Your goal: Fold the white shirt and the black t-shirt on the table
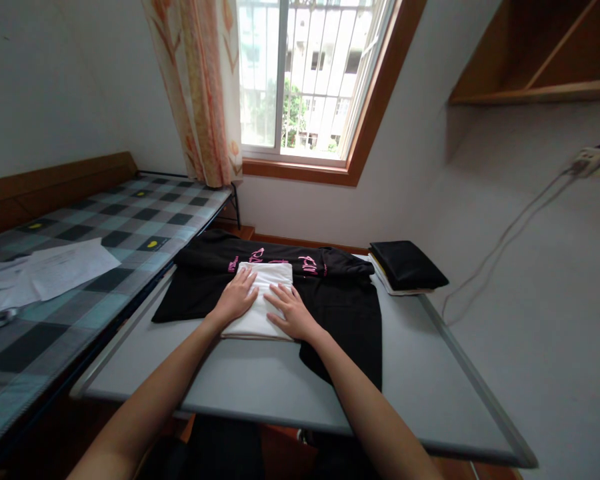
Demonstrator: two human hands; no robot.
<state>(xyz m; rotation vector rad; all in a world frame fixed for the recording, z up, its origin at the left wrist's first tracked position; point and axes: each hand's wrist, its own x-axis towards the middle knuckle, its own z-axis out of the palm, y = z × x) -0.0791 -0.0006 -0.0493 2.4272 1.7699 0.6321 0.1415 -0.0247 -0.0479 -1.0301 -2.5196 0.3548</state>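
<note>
A white folded cloth (260, 320), rectangular and fairly flat, lies near the middle of the table. Flat on its left side rests my left hand (236, 297), fingers spread apart. My right hand (293, 312) presses on its right side, also with fingers spread. Beneath and behind the white cloth spreads a black garment (350, 307) with pink lettering across its far part. One black section hangs toward me on the right, and another reaches to the left edge of the table.
The grey table (430, 373) stands before me. At its far right is a folded black and white stack (407, 263). A bed with a checkered cover (130, 220) flanks the left, with papers (70, 267) on it. A cable (500, 243) hangs along the right wall.
</note>
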